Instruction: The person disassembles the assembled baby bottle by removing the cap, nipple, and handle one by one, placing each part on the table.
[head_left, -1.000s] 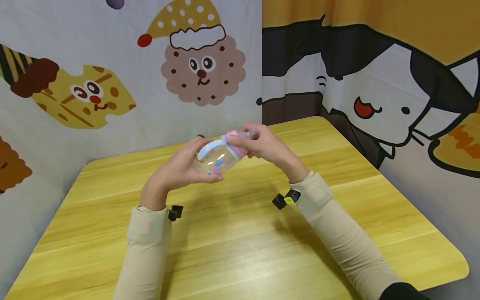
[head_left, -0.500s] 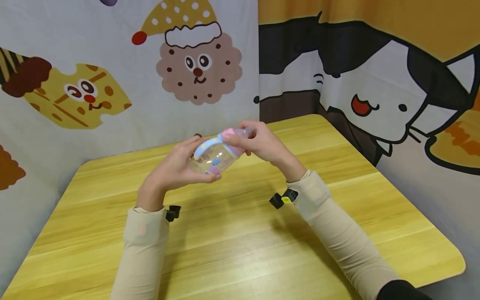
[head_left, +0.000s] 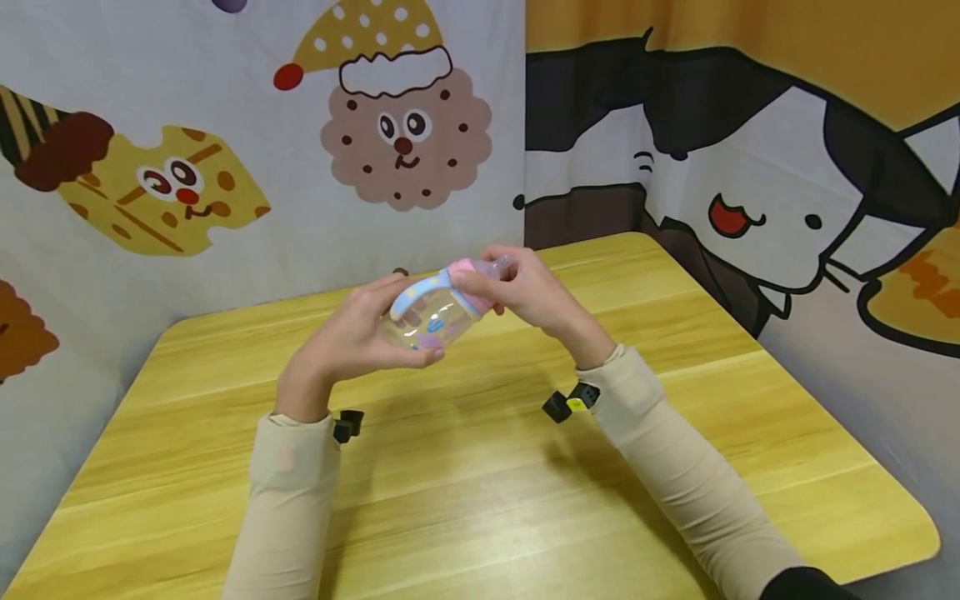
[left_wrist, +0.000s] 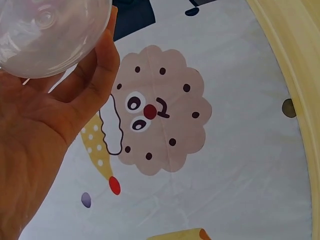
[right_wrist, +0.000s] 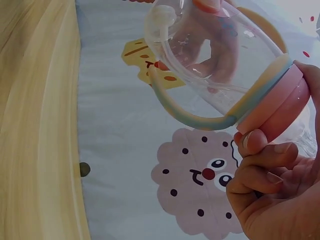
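A clear baby bottle (head_left: 433, 325) is held tilted above the table, its top end up and to the right. It has a pink collar (right_wrist: 280, 105), pale blue and yellow handles (right_wrist: 192, 120), and a translucent top (head_left: 491, 267). Inside, a straw ends in a white weight (right_wrist: 164, 20). My left hand (head_left: 337, 340) grips the bottle's lower body, thumb below and fingers behind. The round base (left_wrist: 47, 40) faces the left wrist camera. My right hand (head_left: 540, 296) pinches the collar between thumb and fingers, partly covering the top.
Beneath the hands lies a wood-grain table (head_left: 465, 483) with rounded corners. A cartoon-printed curtain (head_left: 247, 283) hangs behind its far edge, and a second one (head_left: 750, 192) with a cat stands along the right. A small dark round object (right_wrist: 85, 169) shows at the table's far edge.
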